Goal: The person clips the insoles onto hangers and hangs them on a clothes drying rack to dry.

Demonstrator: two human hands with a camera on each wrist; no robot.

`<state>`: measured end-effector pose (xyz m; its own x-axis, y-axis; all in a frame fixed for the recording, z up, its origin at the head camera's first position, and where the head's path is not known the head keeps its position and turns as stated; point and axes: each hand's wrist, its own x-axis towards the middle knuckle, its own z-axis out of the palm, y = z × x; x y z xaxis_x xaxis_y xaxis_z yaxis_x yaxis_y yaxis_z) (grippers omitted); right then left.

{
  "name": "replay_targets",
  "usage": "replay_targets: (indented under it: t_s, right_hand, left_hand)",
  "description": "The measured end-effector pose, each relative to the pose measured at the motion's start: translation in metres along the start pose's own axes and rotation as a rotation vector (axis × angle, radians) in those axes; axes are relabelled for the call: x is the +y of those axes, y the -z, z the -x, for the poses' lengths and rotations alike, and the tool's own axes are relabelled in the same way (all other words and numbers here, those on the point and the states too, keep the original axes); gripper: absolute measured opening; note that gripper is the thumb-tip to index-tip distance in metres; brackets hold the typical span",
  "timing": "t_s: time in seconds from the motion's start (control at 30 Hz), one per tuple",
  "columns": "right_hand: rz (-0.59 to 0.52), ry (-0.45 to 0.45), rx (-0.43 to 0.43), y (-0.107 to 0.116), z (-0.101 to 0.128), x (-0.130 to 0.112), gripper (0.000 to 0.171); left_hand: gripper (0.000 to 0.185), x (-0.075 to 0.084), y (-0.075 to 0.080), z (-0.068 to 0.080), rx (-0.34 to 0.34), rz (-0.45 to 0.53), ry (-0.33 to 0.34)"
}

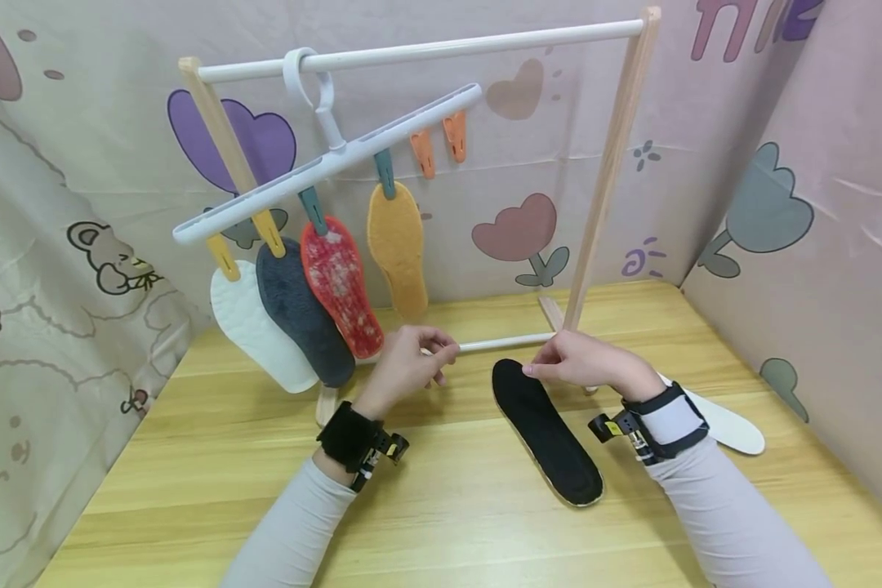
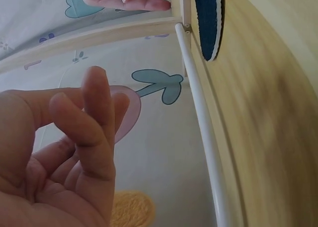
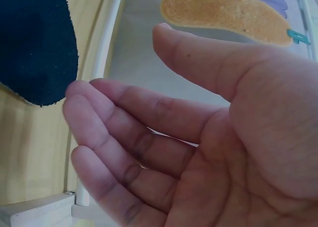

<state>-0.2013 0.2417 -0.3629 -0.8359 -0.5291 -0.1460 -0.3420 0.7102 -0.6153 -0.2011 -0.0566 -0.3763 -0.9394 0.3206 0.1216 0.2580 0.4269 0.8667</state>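
A black insole (image 1: 547, 437) lies on the wooden table, its narrower end away from me. Beside that end is my right hand (image 1: 584, 359), thumb parted from loosely bent fingers, nothing between them. In the right wrist view the fingertips (image 3: 82, 90) come right at the edge of the dark insole (image 3: 37, 43). My left hand (image 1: 412, 359) hovers below a hanging yellow insole (image 1: 397, 241), fingers loosely curled and holding nothing. White (image 1: 260, 327), dark grey (image 1: 297, 306) and red (image 1: 341, 286) insoles also hang by clips from a tilted white hanger (image 1: 265, 194).
The hanger hooks over the white top rod (image 1: 448, 51) of a wooden-posted rack. Two orange clips (image 1: 423, 153) on its right end grip nothing. A white insole (image 1: 731, 425) lies partly behind my right wrist. A patterned cloth (image 1: 808, 106) encloses the table's back and sides.
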Motion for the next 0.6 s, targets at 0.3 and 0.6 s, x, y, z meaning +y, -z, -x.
replay_targets:
  t_s: [0.3, 0.6]
  right_hand:
    - [-0.011, -0.076, -0.067, -0.002, -0.003, 0.006, 0.036]
    - [0.031, -0.072, -0.084, -0.004, -0.005, 0.011, 0.038]
  left_hand:
    - [0.016, -0.005, -0.011, 0.000, -0.076, -0.020, 0.000]
    - [0.019, -0.007, -0.019, 0.001, -0.139, -0.044, 0.030]
